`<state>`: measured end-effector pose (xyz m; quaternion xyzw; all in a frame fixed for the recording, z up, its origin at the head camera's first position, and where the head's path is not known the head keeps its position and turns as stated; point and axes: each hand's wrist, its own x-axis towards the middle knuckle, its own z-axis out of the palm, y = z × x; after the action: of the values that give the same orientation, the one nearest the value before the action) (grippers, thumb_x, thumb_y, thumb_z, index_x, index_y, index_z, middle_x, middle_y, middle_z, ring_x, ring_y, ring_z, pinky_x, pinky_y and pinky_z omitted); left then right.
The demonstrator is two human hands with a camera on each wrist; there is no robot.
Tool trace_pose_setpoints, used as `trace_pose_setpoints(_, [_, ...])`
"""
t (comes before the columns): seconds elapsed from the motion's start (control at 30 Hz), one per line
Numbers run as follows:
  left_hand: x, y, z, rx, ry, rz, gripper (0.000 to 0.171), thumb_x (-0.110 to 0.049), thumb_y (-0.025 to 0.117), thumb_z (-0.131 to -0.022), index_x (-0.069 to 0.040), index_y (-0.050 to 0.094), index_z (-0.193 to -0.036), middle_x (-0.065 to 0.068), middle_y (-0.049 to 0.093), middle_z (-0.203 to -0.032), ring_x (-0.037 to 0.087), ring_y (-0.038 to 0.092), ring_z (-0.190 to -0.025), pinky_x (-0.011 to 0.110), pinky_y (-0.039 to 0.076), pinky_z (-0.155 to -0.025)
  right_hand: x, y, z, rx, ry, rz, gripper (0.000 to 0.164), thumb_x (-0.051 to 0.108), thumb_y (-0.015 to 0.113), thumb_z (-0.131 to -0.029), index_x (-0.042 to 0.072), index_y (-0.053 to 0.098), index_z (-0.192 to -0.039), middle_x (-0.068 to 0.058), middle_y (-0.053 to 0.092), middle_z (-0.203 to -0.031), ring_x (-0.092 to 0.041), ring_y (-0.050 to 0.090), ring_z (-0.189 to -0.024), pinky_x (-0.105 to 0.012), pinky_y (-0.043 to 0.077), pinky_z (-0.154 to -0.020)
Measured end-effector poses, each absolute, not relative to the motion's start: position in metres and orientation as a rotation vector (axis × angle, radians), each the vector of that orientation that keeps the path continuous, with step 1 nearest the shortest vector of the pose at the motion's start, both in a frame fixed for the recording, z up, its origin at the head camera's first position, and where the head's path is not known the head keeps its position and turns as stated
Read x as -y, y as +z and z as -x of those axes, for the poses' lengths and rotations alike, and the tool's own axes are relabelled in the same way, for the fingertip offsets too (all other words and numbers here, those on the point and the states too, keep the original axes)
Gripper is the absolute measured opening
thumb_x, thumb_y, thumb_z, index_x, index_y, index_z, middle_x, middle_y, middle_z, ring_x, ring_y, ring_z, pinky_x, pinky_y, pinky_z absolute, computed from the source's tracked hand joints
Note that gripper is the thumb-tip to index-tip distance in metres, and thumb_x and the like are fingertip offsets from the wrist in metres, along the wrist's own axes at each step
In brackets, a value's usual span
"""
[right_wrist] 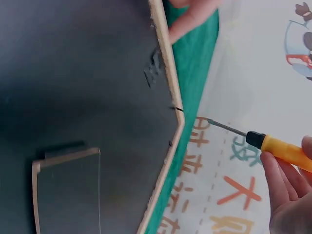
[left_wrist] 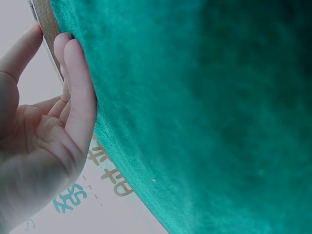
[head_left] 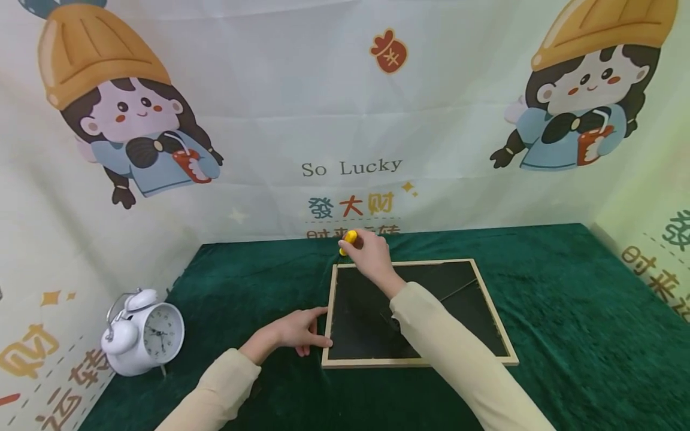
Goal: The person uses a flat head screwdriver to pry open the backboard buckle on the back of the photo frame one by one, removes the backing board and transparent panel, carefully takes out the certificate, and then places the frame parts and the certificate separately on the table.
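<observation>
A black board (head_left: 356,317) in a pale wooden frame (right_wrist: 168,73) lies flat on the green cloth. My right hand (head_left: 372,254) holds a screwdriver (right_wrist: 282,150) by its yellow handle, above the board's far left corner. The metal shaft points down toward that corner, and its tip appears apart from the wood. A small dark sliver (right_wrist: 178,109) crosses the frame near the corner. At the board's left side, my left hand (head_left: 296,329) touches the frame with extended thumb and index finger; in the left wrist view the wooden edge (left_wrist: 47,24) lies between thumb and fingers.
A white twin-bell alarm clock (head_left: 145,332) stands at the left of the green cloth (head_left: 259,281). Behind the table hangs a pale printed curtain (head_left: 259,120) with cartoon figures and lettering. My right sleeve (head_left: 453,347) covers part of the board.
</observation>
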<state>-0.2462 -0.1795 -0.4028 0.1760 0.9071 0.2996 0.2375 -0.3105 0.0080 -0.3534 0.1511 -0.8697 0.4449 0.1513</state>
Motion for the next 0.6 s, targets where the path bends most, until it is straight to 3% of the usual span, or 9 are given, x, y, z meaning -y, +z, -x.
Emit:
trace_pose_setpoints(0.33, [0.187,-0.403,0.250,-2.491,0.903,-0.513,0.060,-0.028,0.061,-0.084,-0.002,0.036,-0.131,0.007,0.052,-0.070,0.017,0.055,-0.052,0.030,0.048,-0.049,-0.047,-0.357,0.295,2.501,1.567,-0.428,0.021,0.025,0.058,-0.086,0.008,0.061,-0.098,-0.005,0.061,-0.087,-0.018,0.057,-0.075,-0.028,0.048,-0.063])
trace_pose_setpoints(0.6, [0.190,-0.403,0.269,-2.545,0.912,-0.540,0.037,-0.023,0.059,-0.086,-0.003,0.050,-0.116,0.007,0.052,-0.070,0.018,0.056,-0.053,0.030,0.049,-0.050,-0.072,-0.382,0.263,2.353,2.181,-0.287,0.031,0.018,0.056,-0.088,-0.002,0.054,-0.110,-0.015,0.058,-0.102,-0.025,0.058,-0.090,-0.035,0.046,-0.079])
